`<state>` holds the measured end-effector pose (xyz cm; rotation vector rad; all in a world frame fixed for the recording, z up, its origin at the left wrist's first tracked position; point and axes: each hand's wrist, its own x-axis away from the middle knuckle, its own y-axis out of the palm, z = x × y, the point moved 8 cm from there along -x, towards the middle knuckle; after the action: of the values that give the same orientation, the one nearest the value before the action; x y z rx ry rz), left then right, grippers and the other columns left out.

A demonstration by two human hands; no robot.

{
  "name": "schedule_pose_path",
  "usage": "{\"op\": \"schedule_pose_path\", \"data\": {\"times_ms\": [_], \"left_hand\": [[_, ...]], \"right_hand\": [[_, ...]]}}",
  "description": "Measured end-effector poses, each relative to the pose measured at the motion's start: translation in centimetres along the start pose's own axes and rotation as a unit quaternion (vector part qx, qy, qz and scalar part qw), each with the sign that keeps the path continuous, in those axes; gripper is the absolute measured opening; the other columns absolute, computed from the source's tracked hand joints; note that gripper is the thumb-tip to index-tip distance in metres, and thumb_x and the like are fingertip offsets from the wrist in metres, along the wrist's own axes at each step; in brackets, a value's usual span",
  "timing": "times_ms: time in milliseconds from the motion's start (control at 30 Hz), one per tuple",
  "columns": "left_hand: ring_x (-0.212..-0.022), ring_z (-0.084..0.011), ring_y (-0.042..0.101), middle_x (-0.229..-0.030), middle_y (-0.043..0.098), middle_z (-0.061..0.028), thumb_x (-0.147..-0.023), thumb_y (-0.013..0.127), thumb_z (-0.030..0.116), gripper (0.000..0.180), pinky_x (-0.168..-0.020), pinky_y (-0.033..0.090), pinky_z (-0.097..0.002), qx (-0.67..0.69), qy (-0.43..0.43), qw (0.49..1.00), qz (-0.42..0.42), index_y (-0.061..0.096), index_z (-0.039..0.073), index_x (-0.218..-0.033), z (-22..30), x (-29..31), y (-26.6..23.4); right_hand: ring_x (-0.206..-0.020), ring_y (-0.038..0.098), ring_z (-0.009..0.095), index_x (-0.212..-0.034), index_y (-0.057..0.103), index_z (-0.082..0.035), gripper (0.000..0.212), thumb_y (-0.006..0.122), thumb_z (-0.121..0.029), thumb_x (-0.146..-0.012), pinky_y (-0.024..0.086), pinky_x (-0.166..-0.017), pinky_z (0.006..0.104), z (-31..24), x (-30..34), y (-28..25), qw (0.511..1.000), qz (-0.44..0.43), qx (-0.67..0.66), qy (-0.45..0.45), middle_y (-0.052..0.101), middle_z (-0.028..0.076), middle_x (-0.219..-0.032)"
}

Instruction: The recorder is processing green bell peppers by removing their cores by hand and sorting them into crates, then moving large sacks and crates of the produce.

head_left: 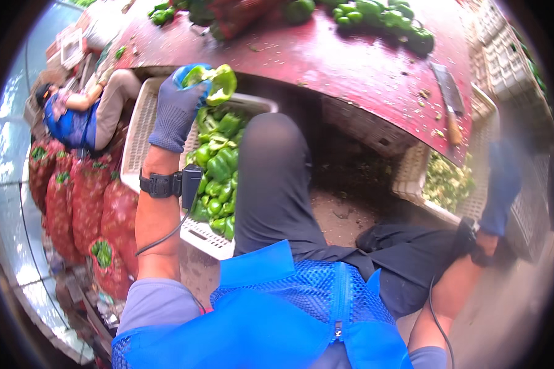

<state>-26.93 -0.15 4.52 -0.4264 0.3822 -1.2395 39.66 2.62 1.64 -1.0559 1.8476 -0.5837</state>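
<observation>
My left hand [180, 103], in a grey-blue knitted glove with a bright blue palm, is closed round cut pieces of green bell pepper [223, 84]. One piece shows its hollow inside. Below it stands a white plastic crate [143, 132], with many green bell peppers [218, 166] in it, several of them cut open. My right hand [501, 184], gloved in blue, hangs far out at the right, beside the crates there. Motion smears its fingers, so I cannot make out whether it holds anything.
Across the front is a red table [289, 55] with whole green peppers [378, 18] and a cleaver [447, 98]. Under its right end, a crate [410, 169] holds pale green scraps [446, 179]. Red mesh sacks [87, 203] stand at left, near a seated person [83, 117].
</observation>
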Motion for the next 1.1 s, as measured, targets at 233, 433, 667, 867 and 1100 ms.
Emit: {"op": "schedule_pose_path", "data": {"times_ms": [233, 433, 667, 867, 1100], "left_hand": [[-0.083, -0.0255, 0.067, -0.092, 0.070, -0.0135, -0.075, 0.074, 0.020, 0.039, -0.079, 0.052, -0.0360, -0.195, -0.031, 0.945, 0.260, 0.064, 0.003, -0.109, -13.2, 4.6, -6.0], [-0.107, -0.0357, 0.060, -0.119, 0.060, -0.0250, -0.074, 0.074, 0.034, 0.067, -0.090, 0.049, -0.0439, -0.355, -0.010, 0.920, 0.166, 0.053, 0.000, -0.127, -17.7, 5.7, 3.1], [-0.102, -0.0386, 0.060, -0.110, 0.061, -0.0260, -0.086, 0.061, 0.029, 0.066, -0.091, 0.048, -0.0459, -0.372, -0.078, 0.910, -0.166, 0.038, 0.008, -0.145, -20.0, 8.5, 14.5], [-0.096, -0.0364, 0.064, -0.105, 0.066, -0.0189, -0.085, 0.058, 0.027, 0.055, -0.083, 0.051, -0.0472, -0.444, -0.027, 0.864, -0.237, 0.048, 0.015, -0.137, -17.1, 4.5, 14.6], [-0.088, -0.0312, 0.066, -0.096, 0.067, -0.0156, -0.080, 0.070, 0.027, 0.042, -0.079, 0.052, -0.0421, -0.307, 0.116, 0.942, -0.075, 0.062, 0.007, -0.116, -6.9, -4.9, 12.1]], "right_hand": [[-0.094, 0.062, 0.013, -0.117, 0.064, 0.000, 0.033, 0.067, -0.018, -0.090, 0.047, -0.086, 0.0265, -1.8, -0.1, -0.2, 0.987, -0.120, -0.045, 0.094, 0.068, 0.007, -0.106], [-0.090, 0.061, 0.010, -0.115, 0.065, 0.001, 0.030, 0.066, -0.017, -0.090, 0.048, -0.082, 0.0252, -3.3, 0.1, 3.2, 0.979, -0.193, -0.042, 0.054, 0.069, 0.006, -0.102], [-0.081, 0.056, 0.006, -0.114, 0.066, 0.000, 0.029, 0.067, -0.016, -0.090, 0.047, -0.074, 0.0219, -6.1, 1.0, 5.0, 0.978, -0.205, -0.051, -0.002, 0.066, 0.001, -0.096], [-0.080, 0.063, 0.011, -0.107, 0.067, -0.001, 0.022, 0.067, -0.014, -0.089, 0.050, -0.072, 0.0270, -7.5, 1.1, 5.6, 0.979, -0.188, -0.080, -0.019, 0.068, 0.005, -0.090], [-0.067, 0.065, 0.024, -0.099, 0.068, -0.005, 0.024, 0.073, -0.020, -0.080, 0.052, -0.063, 0.0344, -11.2, 1.7, 8.6, 0.981, -0.185, -0.056, -0.024, 0.065, 0.015, -0.084]]}}
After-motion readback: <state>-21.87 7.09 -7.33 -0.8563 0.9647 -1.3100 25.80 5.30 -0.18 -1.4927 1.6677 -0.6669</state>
